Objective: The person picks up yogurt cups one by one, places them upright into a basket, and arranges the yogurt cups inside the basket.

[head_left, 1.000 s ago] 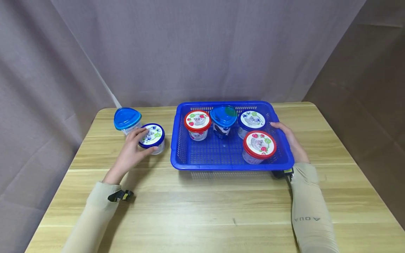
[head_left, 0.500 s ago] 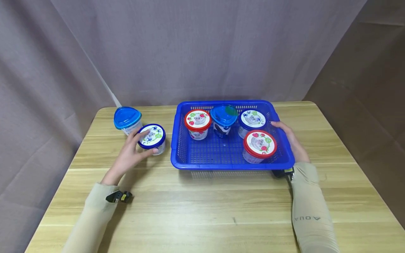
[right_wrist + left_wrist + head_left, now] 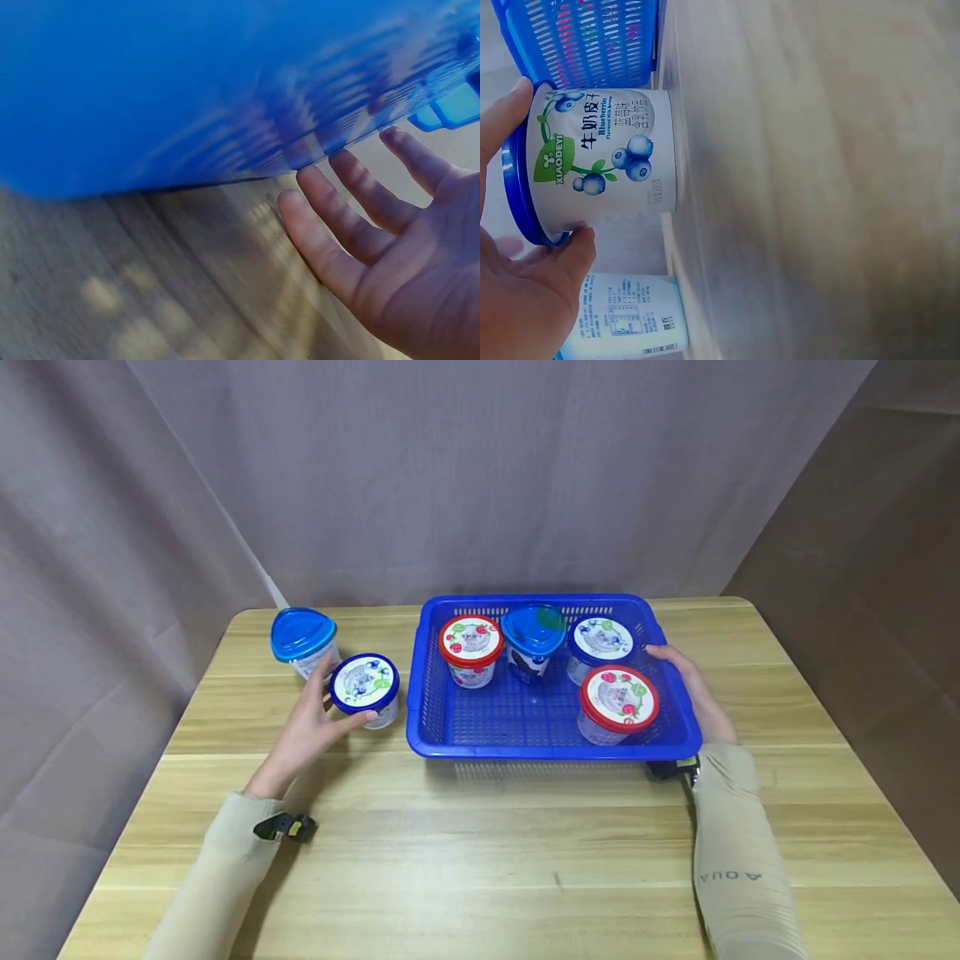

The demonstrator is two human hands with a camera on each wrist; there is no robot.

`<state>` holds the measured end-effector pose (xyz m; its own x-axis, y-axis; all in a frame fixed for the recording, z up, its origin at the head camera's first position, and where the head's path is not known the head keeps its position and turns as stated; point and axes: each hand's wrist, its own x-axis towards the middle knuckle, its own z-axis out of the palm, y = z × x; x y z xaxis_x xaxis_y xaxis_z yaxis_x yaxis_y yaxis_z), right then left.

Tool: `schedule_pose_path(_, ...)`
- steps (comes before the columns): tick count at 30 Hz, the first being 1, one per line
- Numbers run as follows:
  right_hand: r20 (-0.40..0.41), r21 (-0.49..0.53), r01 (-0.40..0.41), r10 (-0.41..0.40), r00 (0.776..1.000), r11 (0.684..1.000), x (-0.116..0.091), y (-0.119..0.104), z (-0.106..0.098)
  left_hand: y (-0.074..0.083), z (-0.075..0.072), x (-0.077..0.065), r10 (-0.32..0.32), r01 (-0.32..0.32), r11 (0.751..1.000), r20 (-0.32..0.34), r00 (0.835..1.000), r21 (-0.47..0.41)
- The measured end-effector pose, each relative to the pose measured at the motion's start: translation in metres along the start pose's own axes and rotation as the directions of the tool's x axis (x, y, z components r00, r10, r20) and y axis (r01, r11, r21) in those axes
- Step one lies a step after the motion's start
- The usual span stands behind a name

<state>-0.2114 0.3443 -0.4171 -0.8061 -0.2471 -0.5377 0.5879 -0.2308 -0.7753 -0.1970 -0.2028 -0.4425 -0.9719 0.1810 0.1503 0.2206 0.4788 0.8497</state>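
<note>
In the head view my left hand grips a white blueberry milk cup with a dark blue lid, just left of the basket. Its thumb is on the near side, fingers on the far left side. The left wrist view shows the cup's printed wall upright, its base close to the tabletop; contact is unclear. My right hand holds the right side of a blue plastic basket, one digit over the rim. In the right wrist view, several fingers reach against the basket's outer wall.
Inside the basket stand two red-lidded strawberry cups, a blueberry cup and a cup with a rounded triangular blue lid. Another triangular-lidded cup stands behind my left hand. Grey cloth hangs behind the table.
My left fingers have slid off the top of the blueberry cup's lid to its side, and the cup has shifted slightly right. My right hand and the basket keep nearly the same place.
</note>
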Motion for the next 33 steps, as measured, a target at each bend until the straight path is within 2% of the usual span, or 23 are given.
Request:
schedule_pose_path(2, -0.002, -0.007, 0.002, -0.002, 1.000, 1.000, 0.0009, 0.0002, 0.0003, -0.0002, 0.0003, -0.0009, -0.018, 0.018, 1.000, -0.002, 1.000, -0.022)
schedule_pose_path(6, -0.009, -0.014, 0.008, -0.008, 1.000, 1.000, -0.0004, -0.0023, 0.0001, 0.0012, 0.0004, 0.0005, -0.027, 0.027, 1.000, 0.010, 1.000, -0.011)
schedule_pose_path(13, -0.008, -0.020, 0.007, -0.007, 1.000, 1.000, -0.0002, -0.0043, 0.0016, 0.0037, -0.0036, 0.0015, -0.082, 0.080, 0.994, 0.017, 0.997, 0.068)
schedule_pose_path(18, -0.022, -0.019, -0.007, 0.007, 1.000, 1.000, -0.0007, -0.0028, 0.0007, 0.0040, -0.0058, 0.0028, -0.098, 0.093, 0.989, 0.042, 0.994, 0.111)
schedule_pose_path(25, -0.030, -0.011, -0.009, 0.008, 1.000, 1.000, -0.0015, -0.0013, 0.0006, 0.0040, -0.0068, 0.0037, -0.088, 0.082, 0.990, 0.041, 0.995, 0.113)
schedule_pose_path(33, -0.043, -0.023, -0.026, 0.025, 0.999, 0.999, -0.0050, -0.0015, 0.0020, 0.0042, -0.0091, 0.0020, -0.100, 0.098, 0.994, 0.055, 0.993, 0.045)
